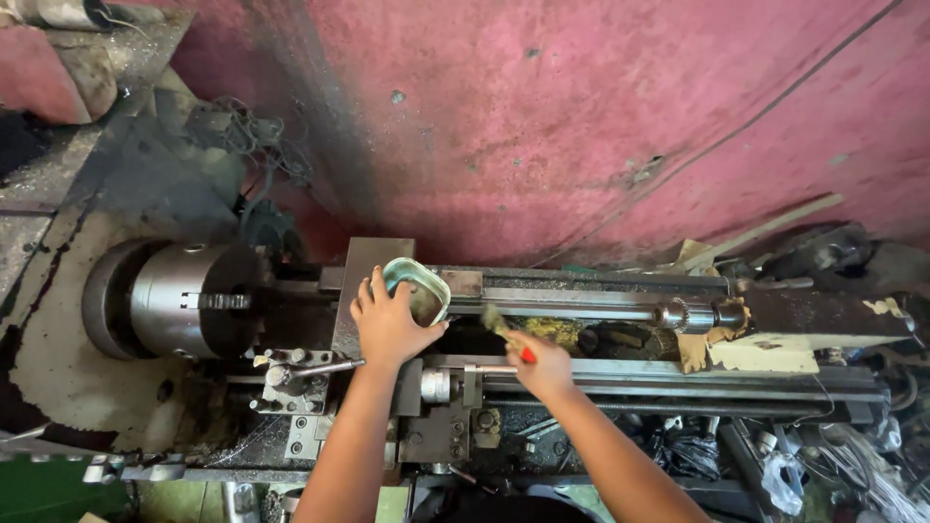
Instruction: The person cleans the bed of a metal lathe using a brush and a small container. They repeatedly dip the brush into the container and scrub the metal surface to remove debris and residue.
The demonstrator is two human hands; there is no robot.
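Gripping a small brush (pixel 501 327) by its red handle, the right hand (pixel 542 366) works over the lathe bed (pixel 620 373); the left hand (pixel 387 324) clasps a green tin (pixel 418 289) beyond, which could tip and spill towards the chuck (pixel 189 298)

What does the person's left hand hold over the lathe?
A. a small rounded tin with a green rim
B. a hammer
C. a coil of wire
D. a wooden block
A: the left hand grips a small rounded tin with a green rim, while the right hand holds a brush beside it.
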